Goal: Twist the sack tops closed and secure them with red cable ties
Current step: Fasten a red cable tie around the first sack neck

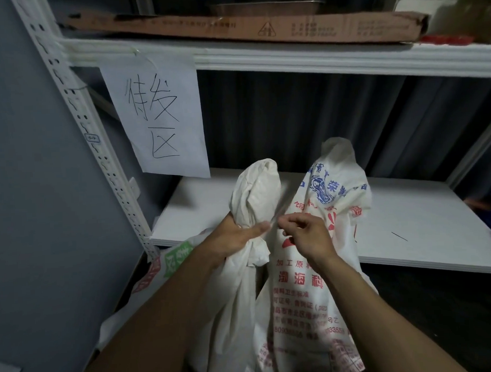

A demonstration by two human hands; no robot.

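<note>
We're in a storage corner, grey wall [30,193] on the left, white metal shelving [262,58] straight ahead, a flat cardboard box [233,27] on the upper level and a handwritten paper sign [158,116] hanging from its edge. Down in front of the lower shelf board [407,227] stand the sacks. The plain white sack [256,196] is front and centre, its top bunched into a neck and sticking up, and the left hand [237,237] is wrapped round that neck, gripping it tight. Right beside it, touching, is the printed sack [312,308], blue and red lettering, its top loose and upright. The right hand [310,235] is in front of that one, fingers curled in, pinching the end of a thin strip [280,209] that runs up slantwise past the white sack's neck. It's blurred, so its colour can't be called. Low on the left, a third sack [169,261] with green and red print pokes out behind the left forearm.
</note>
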